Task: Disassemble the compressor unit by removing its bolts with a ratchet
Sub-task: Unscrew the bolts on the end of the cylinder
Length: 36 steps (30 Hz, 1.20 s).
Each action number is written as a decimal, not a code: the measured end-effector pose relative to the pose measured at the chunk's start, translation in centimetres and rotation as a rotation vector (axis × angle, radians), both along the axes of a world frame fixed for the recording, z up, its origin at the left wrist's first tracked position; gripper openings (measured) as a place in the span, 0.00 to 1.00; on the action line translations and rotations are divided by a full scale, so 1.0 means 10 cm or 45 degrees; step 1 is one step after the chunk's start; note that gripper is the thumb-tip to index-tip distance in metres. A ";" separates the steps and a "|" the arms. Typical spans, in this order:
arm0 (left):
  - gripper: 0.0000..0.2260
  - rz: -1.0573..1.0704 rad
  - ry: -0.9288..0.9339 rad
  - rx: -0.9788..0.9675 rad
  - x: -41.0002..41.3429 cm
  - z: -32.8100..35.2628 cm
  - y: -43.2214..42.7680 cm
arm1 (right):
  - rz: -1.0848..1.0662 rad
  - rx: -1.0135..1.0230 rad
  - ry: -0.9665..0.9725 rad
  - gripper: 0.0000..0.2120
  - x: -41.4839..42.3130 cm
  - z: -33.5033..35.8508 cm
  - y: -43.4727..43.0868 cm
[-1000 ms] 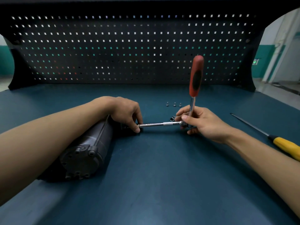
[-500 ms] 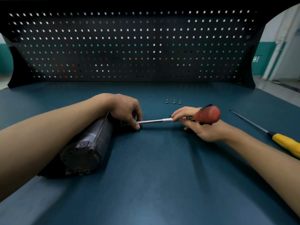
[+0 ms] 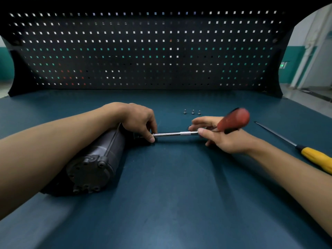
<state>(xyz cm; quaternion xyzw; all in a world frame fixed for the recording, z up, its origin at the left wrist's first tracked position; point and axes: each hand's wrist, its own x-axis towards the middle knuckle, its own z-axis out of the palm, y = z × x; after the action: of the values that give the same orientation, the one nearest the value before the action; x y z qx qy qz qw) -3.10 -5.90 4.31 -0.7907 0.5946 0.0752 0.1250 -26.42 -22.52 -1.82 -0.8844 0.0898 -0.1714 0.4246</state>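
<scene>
Compressor point(image 3: 100, 155) is lying sideways on the bench point(image 3: 170, 203), left of centre. Left hand point(image 3: 138, 119) is curling over its far end, fingertips point(image 3: 151, 139) apparently steadying the ratchet point(image 3: 176, 134) tip. Three bolts point(image 3: 192, 111) are standing behind. Right hand point(image 3: 226, 139) is gripping the ratchet's blurred red handle point(image 3: 233, 120). Screwdriver point(image 3: 316, 157) is lying far right.

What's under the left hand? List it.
The left hand rests on the compressor's far end, its fingers pinching the extension's tip. What that tip engages is hidden by the fingers.
</scene>
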 end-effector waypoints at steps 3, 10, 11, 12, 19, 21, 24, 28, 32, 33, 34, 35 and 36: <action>0.12 -0.010 0.004 -0.002 0.00 0.00 0.00 | -0.063 0.207 0.005 0.14 0.02 0.04 0.05; 0.09 -0.019 0.028 0.008 -0.01 0.00 0.01 | -0.139 0.352 0.048 0.04 0.04 0.09 0.12; 0.09 -0.020 0.030 0.007 -0.01 0.00 0.01 | -0.156 0.375 0.053 0.06 0.05 0.09 0.12; 0.08 -0.019 0.033 0.006 -0.01 0.00 0.02 | -0.175 0.403 0.057 0.08 0.06 0.10 0.13; 0.10 -0.013 0.026 0.007 -0.02 0.01 0.02 | -0.223 0.620 0.089 0.16 0.09 0.08 0.15; 0.09 -0.015 0.026 0.013 -0.02 0.01 0.02 | -0.216 0.660 0.096 0.18 0.09 0.08 0.16; 0.09 -0.015 0.022 0.011 -0.03 0.01 0.02 | -0.207 0.731 0.122 0.28 0.10 0.07 0.16; 0.10 0.003 0.027 0.001 -0.03 0.02 0.03 | -0.213 0.837 0.150 0.29 0.14 0.05 0.13; 0.10 0.003 0.033 0.000 -0.03 0.01 0.03 | -0.215 0.868 0.135 0.25 0.14 0.01 0.10; 0.10 0.001 0.034 -0.002 -0.02 0.01 0.03 | -0.212 0.865 0.133 0.24 0.14 0.01 0.09; 0.10 -0.001 0.036 -0.003 -0.02 0.01 0.02 | -0.206 0.863 0.130 0.23 0.14 0.01 0.09; 0.10 -0.002 0.039 -0.003 -0.02 0.01 0.02 | -0.199 0.864 0.124 0.22 0.14 0.00 0.09; 0.09 -0.002 0.042 0.000 -0.02 0.01 0.02 | -0.195 0.867 0.119 0.21 0.14 0.01 0.09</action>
<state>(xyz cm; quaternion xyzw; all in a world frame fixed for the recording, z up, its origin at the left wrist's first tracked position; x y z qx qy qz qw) -3.33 -5.66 4.44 -0.7888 0.5974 0.0881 0.1151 -25.03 -21.63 -1.77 -0.6898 0.2272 -0.1222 0.6765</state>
